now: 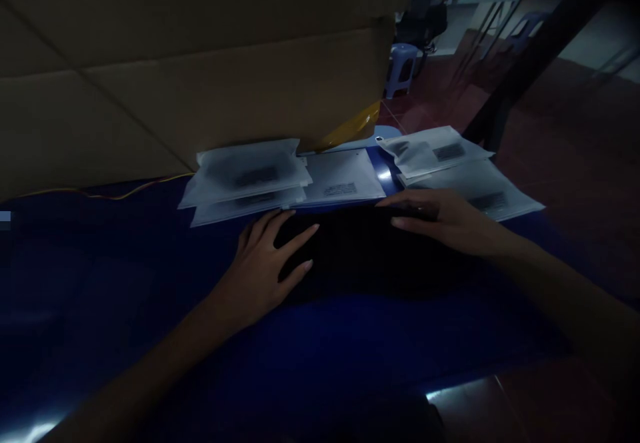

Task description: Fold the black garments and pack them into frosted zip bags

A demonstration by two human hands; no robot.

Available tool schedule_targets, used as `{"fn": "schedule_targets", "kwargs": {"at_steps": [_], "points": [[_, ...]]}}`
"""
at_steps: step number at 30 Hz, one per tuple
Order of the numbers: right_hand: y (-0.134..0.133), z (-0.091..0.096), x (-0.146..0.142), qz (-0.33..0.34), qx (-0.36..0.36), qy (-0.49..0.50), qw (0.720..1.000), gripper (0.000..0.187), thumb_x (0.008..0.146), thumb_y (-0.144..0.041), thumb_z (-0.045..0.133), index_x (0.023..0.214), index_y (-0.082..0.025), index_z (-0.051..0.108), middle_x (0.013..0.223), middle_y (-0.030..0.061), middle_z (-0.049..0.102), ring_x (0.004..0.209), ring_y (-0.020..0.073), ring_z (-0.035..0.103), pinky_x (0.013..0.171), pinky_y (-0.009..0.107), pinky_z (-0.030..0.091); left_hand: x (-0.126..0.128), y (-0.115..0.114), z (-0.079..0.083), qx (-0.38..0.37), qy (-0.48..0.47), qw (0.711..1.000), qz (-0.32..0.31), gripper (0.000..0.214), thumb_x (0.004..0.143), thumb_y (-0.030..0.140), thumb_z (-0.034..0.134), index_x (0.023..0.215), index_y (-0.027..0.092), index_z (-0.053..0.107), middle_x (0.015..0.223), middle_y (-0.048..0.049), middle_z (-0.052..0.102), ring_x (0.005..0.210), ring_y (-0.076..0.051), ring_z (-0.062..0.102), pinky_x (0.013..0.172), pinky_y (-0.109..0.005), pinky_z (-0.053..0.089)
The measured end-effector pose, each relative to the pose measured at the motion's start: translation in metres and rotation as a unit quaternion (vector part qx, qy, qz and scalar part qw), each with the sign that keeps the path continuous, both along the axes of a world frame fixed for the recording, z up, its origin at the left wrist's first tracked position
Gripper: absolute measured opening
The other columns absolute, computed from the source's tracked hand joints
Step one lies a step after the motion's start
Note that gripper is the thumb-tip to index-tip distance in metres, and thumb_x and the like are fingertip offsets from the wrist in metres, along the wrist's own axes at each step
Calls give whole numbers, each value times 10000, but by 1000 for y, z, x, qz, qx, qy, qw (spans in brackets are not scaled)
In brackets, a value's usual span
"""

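Note:
A dark black item, probably cloth [355, 253], lies spread across the blue table, too dark for its kind to show. Over its left end rests my left hand [267, 256], fingers apart and the index finger and thumb lying on the black surface. My right hand [440, 220] is at its far right edge, fingers stretched forward, thumb and index finger apart. Just beyond my hands are frosted plastic bags: a stack on the left [250, 173], a flat pale one in the middle [343, 176], and overlapping ones on the right [470, 183].
A large cardboard box [225, 90] with yellow tape stands behind the bags. A thin red and yellow cord [120, 196] runs along its base. The blue table [320, 343] reaches toward me. Farther back are a blue plastic stool [401, 66] and a seated person [427, 10].

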State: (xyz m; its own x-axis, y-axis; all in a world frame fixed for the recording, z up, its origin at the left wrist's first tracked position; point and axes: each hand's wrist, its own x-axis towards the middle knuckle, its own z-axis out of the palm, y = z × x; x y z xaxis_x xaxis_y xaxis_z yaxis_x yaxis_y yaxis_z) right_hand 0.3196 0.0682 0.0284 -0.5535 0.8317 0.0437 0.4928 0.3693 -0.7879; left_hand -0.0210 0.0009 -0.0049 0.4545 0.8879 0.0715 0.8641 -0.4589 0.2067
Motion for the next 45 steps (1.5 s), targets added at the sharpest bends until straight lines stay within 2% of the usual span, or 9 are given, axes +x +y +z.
{"fn": "schedule_targets", "kwargs": {"at_steps": [5, 12, 19, 22, 28, 31, 35, 38, 45], "points": [[5, -1, 4, -64, -82, 44, 994, 370, 900, -496, 729, 1224, -317, 734, 1067, 44, 784, 984, 279, 761, 821, 474, 644, 1, 1, 1, -8, -64, 998, -12, 488, 1063, 435, 465, 1549, 393, 454, 1648, -63, 345, 1549, -371, 258, 1171, -712, 352], [7, -3, 5, 0, -143, 70, 987, 396, 1031, -452, 508, 1386, -310, 615, 1138, 49, 787, 949, 263, 781, 768, 445, 663, 7, 1, 8, -26, -163, 986, -36, 410, 1043, 304, 501, 1443, 350, 580, 1585, -27, 464, 1523, -306, 363, 1191, -614, 427], [-15, 2, -11, 38, -204, 209, 956, 516, 1054, -344, 444, 1565, -297, 400, 1443, 95, 640, 1310, 272, 638, 1094, 487, 541, 16, -7, 10, -54, -164, 984, -43, 522, 1054, 402, 512, 1565, 378, 409, 1626, -20, 427, 1557, -315, 302, 1210, -610, 401], [-28, -1, -25, 61, -151, 194, 967, 565, 1077, -276, 199, 1640, -320, 206, 1553, 119, 535, 1350, 267, 607, 1042, 491, 569, 18, -15, 16, -73, -214, 974, -33, 602, 1091, 490, 368, 1652, 385, 175, 1697, -26, 316, 1561, -310, 305, 1230, -578, 383], [-46, -4, -38, 184, -111, 134, 967, 774, 1037, -222, 449, 1649, -405, 12, 1743, 113, 169, 1500, 265, 433, 1093, 487, 516, 17, -14, 16, -15, -284, 959, -14, 709, 1050, 490, 461, 1658, 371, 116, 1707, -63, 268, 1557, -342, 304, 1252, -589, 333], [-51, -9, -40, 177, -84, 156, 968, 674, 1043, -285, 525, 1630, -400, 213, 1708, 99, 283, 1425, 268, 531, 1072, 475, 549, 18, -9, 14, 56, -222, 973, 2, 623, 1027, 230, 492, 1594, 393, 292, 1636, -49, 361, 1505, -309, 395, 1219, -574, 397], [-49, -22, -42, 69, 195, 131, 970, 484, 1012, -209, 576, 1480, -318, 516, 1419, 94, 624, 1207, 219, 687, 985, 411, 618, 18, -6, 12, 111, -182, 976, -35, 585, 973, 20, 415, 1467, 328, 466, 1575, -62, 401, 1469, -265, 433, 1181, -526, 458], [-47, -29, -45, 68, 335, 36, 939, 526, 1003, -244, 607, 1513, -230, 480, 1454, 141, 605, 1424, 268, 521, 1157, 500, 492, 16, -6, 11, 152, -150, 973, -91, 490, 937, -36, 438, 1292, 268, 587, 1453, -70, 509, 1430, -270, 447, 1139, -513, 486], [-46, -29, -44, 228, 276, -190, 914, 574, 1073, -373, 477, 1619, -264, 338, 1719, 101, 259, 1612, 313, 88, 1288, 622, 173, 9, 2, 4, 145, -99, 972, -156, 327, 1006, 34, 434, 1044, 224, 698, 1119, -20, 743, 1156, -190, 657, 1108, -437, 503]]}}
